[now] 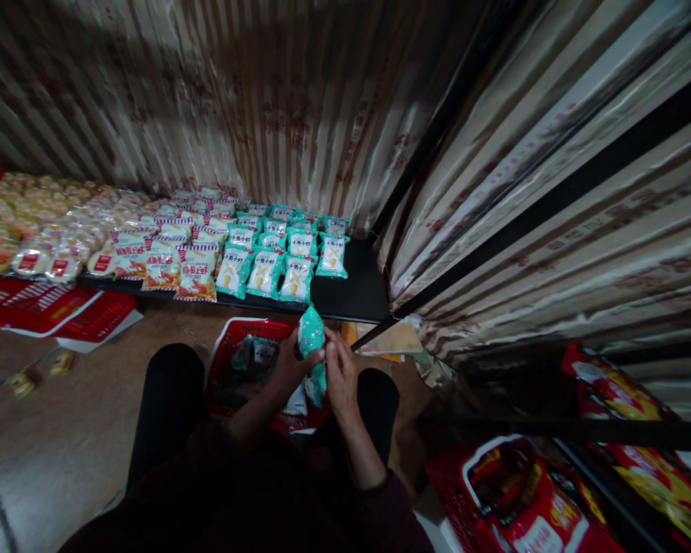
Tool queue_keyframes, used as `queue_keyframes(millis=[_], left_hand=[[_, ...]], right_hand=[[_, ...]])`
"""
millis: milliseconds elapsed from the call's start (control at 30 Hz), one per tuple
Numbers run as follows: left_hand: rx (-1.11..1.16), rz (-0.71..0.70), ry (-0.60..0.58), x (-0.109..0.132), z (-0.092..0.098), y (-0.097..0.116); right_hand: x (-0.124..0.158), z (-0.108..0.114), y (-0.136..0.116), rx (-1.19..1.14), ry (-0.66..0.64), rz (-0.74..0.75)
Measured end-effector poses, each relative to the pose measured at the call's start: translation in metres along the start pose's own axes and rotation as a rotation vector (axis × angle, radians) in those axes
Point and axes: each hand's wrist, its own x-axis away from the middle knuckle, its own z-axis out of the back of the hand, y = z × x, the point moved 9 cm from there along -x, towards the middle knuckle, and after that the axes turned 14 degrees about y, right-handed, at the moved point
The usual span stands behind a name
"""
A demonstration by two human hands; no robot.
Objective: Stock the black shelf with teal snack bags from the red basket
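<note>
Both my hands are closed around a teal snack bag [311, 334], held upright above a red basket [222, 346] between my knees. My left hand [289, 365] grips it from the left, and my right hand [339, 367] presses on its right side. More teal bags lie inside the basket, partly hidden by my arms; one teal bag [316, 386] shows just below my hands. Just beyond, rows of teal and white snack bags [265, 273] stand on a black shelf [351, 296].
Red, white and blue striped snack bags [196, 270] and round wrapped packs [63, 261] fill the shelf leftward. Another red basket [34, 307] sits under it. At lower right, a red basket [454, 484] holds large red bags [541, 499]. A black post [420, 292] and striped curtain [299, 100] border the shelf.
</note>
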Motion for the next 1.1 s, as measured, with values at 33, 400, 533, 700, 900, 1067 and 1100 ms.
queue_keyframes(millis=[33,400,533,700,900,1067,1100], left_hand=[[0.026,0.021,-0.018,0.001,-0.002,0.0],[0.27,0.229,-0.036,0.004,0.005,-0.004],[0.243,0.251,-0.053,0.005,0.006,-0.001],[0.126,0.149,-0.055,0.005,0.014,0.012],[0.243,0.182,-0.045,0.0,0.013,0.005],[0.351,0.282,-0.069,-0.002,0.003,-0.014],[0.345,0.275,-0.068,-0.002,0.002,-0.015]], right_hand=[[0.0,0.0,-0.003,0.003,0.0,0.014],[0.002,0.003,0.011,0.009,0.084,-0.049],[0.006,-0.005,0.026,0.004,0.027,-0.142],[0.008,-0.007,0.029,-0.031,0.043,-0.177],[0.005,-0.002,0.021,-0.017,0.071,-0.119],[0.003,0.002,0.008,0.063,0.078,-0.004],[0.003,0.004,0.003,0.091,0.088,0.036]])
